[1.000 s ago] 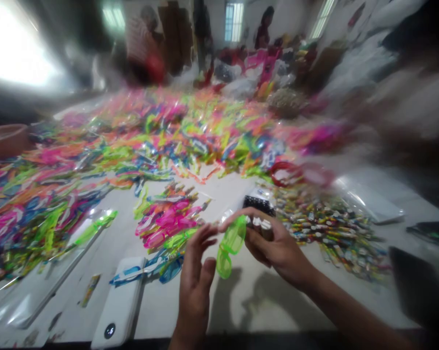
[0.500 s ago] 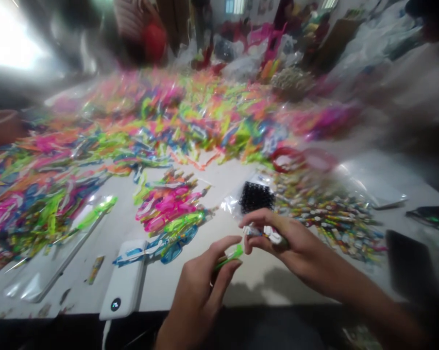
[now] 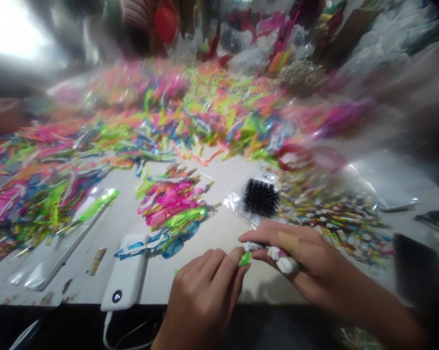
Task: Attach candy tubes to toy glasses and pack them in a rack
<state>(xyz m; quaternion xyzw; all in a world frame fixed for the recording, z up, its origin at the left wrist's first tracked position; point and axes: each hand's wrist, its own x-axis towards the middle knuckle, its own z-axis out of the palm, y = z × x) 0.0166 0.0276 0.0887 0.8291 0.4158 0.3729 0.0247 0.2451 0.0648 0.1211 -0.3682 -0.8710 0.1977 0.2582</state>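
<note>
My left hand (image 3: 208, 287) is closed, pinching a bright green plastic piece (image 3: 244, 259) whose tip shows past the fingers; the rest is hidden in the hand. My right hand (image 3: 295, 248) is closed on small white-ended printed sticks (image 3: 283, 260). One printed end (image 3: 254, 246) pokes out between its thumb and forefinger and meets the green piece, or nearly so. Behind the right hand lies a black mesh-like block (image 3: 261, 198) on clear plastic. Left of the hands is a bunch of pink, green and blue plastic pieces (image 3: 172, 199), with blue toy glasses (image 3: 181, 239) at its near end.
A white power bank (image 3: 123, 277) with a cable lies at the near left. Printed sticks (image 3: 336, 218) are heaped at the right, beside a dark flat object (image 3: 416, 265). Red tape rings (image 3: 294, 156) stand behind them. Neon plastic pieces (image 3: 205, 116) cover the table's far side.
My hands have come together, bringing the green piece up to the printed end in my right hand. The left fingers have curled further over the green piece. The camera view has shifted slightly.
</note>
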